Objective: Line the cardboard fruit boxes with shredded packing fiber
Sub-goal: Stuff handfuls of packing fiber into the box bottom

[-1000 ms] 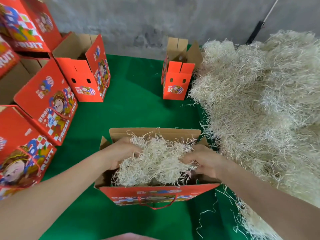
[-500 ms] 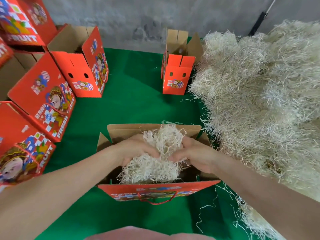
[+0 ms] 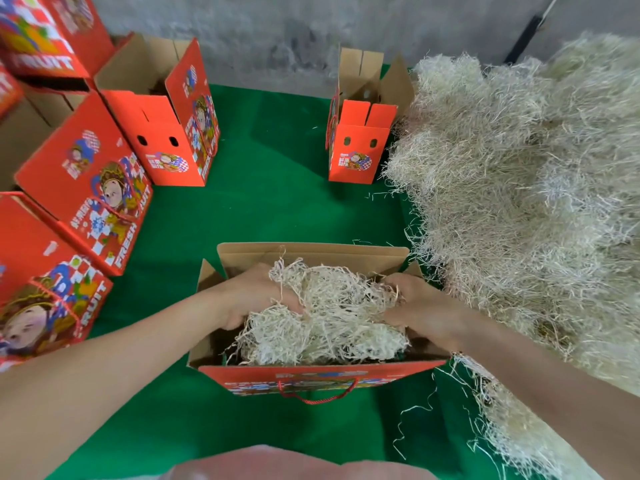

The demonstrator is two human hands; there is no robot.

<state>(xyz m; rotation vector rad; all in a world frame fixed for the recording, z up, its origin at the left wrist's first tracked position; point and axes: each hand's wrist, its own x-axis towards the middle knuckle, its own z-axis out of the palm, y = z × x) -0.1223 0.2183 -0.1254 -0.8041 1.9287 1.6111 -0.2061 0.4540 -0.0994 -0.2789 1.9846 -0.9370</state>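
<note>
Pale shredded fiber (image 3: 329,320) fills the open red box (image 3: 322,377), gripped by the left hand (image 3: 258,296) and right hand (image 3: 420,308).

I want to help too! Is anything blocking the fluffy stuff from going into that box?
Nothing visible does. The left hand and right hand grip the fiber inside the open box; its floor is hidden.

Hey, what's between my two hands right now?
In the head view, a clump of shredded packing fiber fills the gap between the left hand and right hand, inside the open cardboard box.
</note>
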